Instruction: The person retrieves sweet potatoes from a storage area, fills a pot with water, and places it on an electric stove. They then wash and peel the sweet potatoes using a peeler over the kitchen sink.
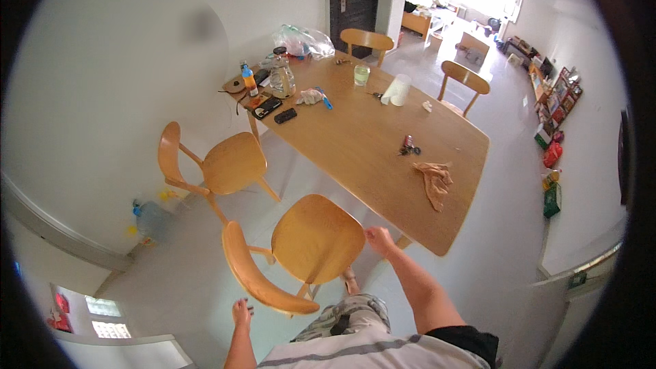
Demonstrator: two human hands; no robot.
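Observation:
My right hand [379,240] is beside the front edge of a wooden chair seat [319,238], near the long side of the wooden table [359,113]; its fingers are curled, and whether it touches the seat is unclear. Left of the chair's curved backrest [261,277], my left hand [242,312] hangs apart from it with loosely bent fingers and nothing in it. On the table's near part lie a crumpled tan cloth [435,184] and a small bunch of dark items, perhaps keys [410,146]. Farther along stand a paper towel roll [397,90] and a glass [361,75].
A second wooden chair [236,163] stands at the left, with two more beyond the table. A glass pitcher [281,79], an orange bottle [249,81] and a plastic bag [302,41] crowd the table's far left. A water jug [152,219] sits by the wall.

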